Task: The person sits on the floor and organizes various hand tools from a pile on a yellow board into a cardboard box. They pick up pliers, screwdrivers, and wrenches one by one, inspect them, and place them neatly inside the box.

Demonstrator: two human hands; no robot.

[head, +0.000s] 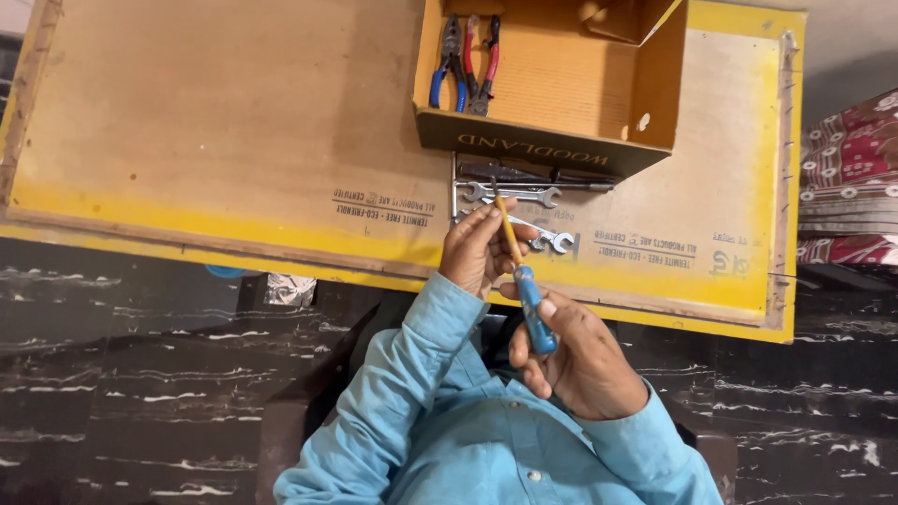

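I hold a screwdriver (524, 281) with a blue handle and a thin yellow shaft in front of my chest. My right hand (575, 365) is shut around the blue handle. My left hand (477, 251) pinches the yellow shaft higher up, near its tip. Both hands hover over the near edge of a plywood board (234, 140) with a yellow border. Just beyond my left hand, two silver open-end spanners (513, 194) (554, 242) lie flat on the board.
An open cardboard box (552, 93) stands on the board and holds blue-handled pliers (447, 65) and red-handled pliers (485, 61). A dark rod (561, 180) lies by the box. Dark marble floor (122, 374) is below; red patterned fabric (851, 178) is at right.
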